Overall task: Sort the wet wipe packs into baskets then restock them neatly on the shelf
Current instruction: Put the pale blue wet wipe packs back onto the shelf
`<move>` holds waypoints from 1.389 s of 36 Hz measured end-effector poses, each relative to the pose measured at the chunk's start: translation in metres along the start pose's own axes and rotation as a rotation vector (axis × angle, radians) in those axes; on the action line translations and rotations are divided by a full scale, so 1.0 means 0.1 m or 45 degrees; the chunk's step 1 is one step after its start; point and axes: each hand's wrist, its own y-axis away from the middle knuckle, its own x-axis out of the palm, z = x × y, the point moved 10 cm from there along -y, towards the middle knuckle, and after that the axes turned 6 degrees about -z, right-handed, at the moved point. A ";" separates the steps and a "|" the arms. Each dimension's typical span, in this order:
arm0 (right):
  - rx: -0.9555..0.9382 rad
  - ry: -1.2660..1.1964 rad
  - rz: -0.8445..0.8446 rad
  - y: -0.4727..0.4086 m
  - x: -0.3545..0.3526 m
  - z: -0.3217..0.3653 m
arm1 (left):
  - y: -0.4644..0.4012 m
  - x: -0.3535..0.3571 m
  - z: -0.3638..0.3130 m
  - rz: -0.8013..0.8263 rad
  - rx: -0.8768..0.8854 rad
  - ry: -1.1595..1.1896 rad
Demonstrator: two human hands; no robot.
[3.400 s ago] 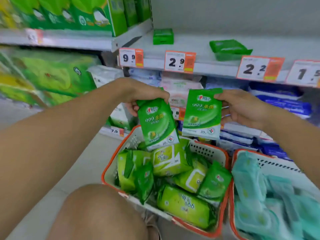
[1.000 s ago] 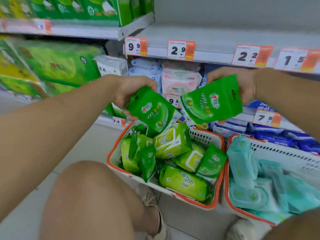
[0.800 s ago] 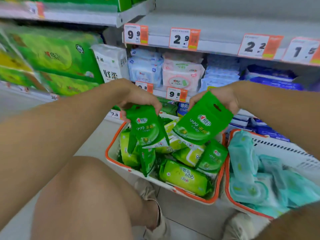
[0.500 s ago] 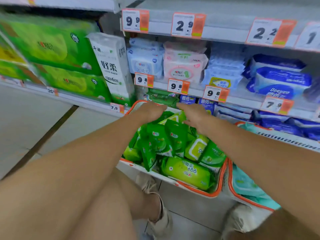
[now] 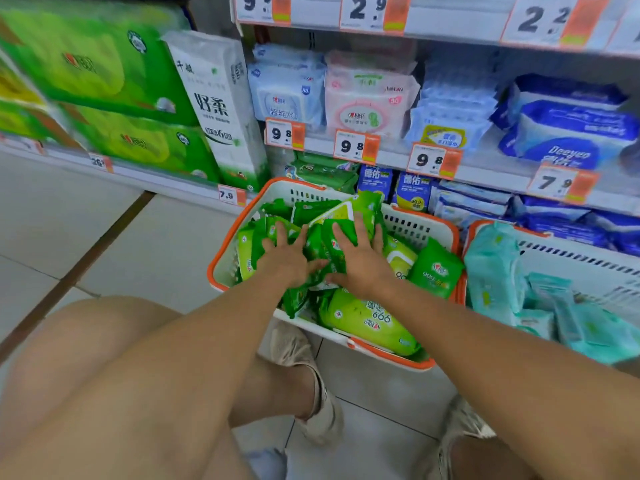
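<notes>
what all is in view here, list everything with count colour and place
green wipe packs: many, dark and lime green, piled in the left basket
left basket: one, white with orange rim, on the floor by the shelf
teal wipe packs: several, teal, in the right basket
right basket: one, white with orange rim, beside the left one
shelf packs: many, pale blue, pink, dark blue and green, on two shelf levels
tissue bundles: several, green, one white, shelf at left
price tags: several, white and orange, on shelf edges
shoes: two, beige, on the floor tiles
left hand: fingers spread on the green packs
right hand: fingers over the green packs
</notes>
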 end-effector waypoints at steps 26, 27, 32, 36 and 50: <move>0.549 0.042 0.090 1.43 0.16 -1.88 | 1.07 1.08 -2.44 -0.089 0.716 -0.069; 0.487 0.061 0.081 1.39 0.18 -1.87 | 1.04 1.08 -2.43 -0.090 0.716 -0.066; 0.385 -0.129 0.016 1.23 0.15 -1.85 | 0.78 1.08 -2.35 -0.060 0.633 -0.022; 0.291 -0.269 0.056 1.29 0.09 -1.69 | 0.59 0.96 -2.23 -0.088 0.541 0.017; 0.651 0.038 -0.449 1.45 -1.04 -2.74 | 0.33 -0.14 -2.74 0.181 0.534 0.434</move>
